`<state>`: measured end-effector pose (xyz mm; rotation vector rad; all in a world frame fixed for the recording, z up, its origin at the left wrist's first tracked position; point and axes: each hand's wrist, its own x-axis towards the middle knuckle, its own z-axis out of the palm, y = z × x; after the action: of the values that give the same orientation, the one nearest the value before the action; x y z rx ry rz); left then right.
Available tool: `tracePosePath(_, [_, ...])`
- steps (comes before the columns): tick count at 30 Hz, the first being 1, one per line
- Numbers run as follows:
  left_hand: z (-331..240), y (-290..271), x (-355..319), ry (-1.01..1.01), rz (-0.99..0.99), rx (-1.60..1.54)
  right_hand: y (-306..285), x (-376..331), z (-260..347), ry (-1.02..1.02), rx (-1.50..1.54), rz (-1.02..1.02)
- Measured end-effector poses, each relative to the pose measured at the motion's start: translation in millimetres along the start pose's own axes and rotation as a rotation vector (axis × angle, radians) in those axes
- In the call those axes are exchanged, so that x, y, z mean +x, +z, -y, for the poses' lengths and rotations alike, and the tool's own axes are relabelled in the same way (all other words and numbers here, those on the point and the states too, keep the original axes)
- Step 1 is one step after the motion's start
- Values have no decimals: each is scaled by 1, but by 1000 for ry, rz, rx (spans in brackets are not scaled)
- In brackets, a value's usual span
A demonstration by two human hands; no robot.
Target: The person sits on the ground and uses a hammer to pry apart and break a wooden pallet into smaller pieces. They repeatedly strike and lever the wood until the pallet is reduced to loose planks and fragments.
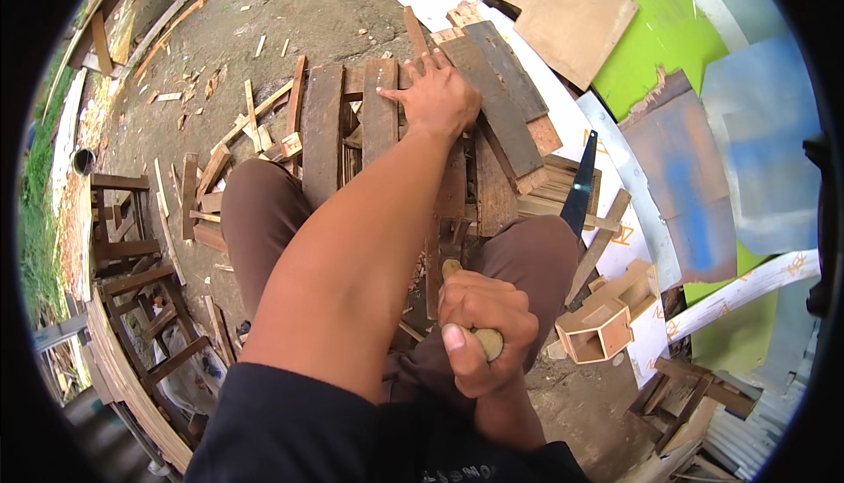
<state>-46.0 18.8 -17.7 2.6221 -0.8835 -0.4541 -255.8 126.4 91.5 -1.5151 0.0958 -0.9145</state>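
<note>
From the head camera, the person's left arm stretches straight forward from the lower edge, elbow extended, and the left hand (440, 96) lies palm down with its fingers spread and released, pressing flat on a stack of dark wooden planks (492, 105) that sits on the ground in front of the knees. The thumb points off to the left across a neighbouring plank (380, 109). The right hand (483, 329) is drawn in close to the body, just above the right thigh, clenched in a tight fist around a pale wooden handle (489, 342); only the rounded ends of that handle show, and what it belongs to is hidden. A handsaw (580, 186) with a dark blade leans at the right edge of the plank stack, apart from both hands. A small light wooden box frame (607, 316) rests near the right knee, and offcuts (255, 127) litter the ground at the left.
</note>
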Motion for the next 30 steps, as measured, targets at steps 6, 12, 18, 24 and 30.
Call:
tracePosePath(6, [14,-3,12,-66,-41,33,0,14,0,122,-51,64])
tracePosePath(12, [21,7,13,-17,-138,16,-23,14,-2,283,84,1])
tracePosePath(18, [42,3,-7,-30,-145,132,-35,32,1,206,132,-103])
tracePosePath(24, [52,6,-22,-90,-111,94,-23,54,10,519,134,98])
tracePosePath(30, [47,8,-22,-101,-116,118,-5,108,-19,707,54,-107])
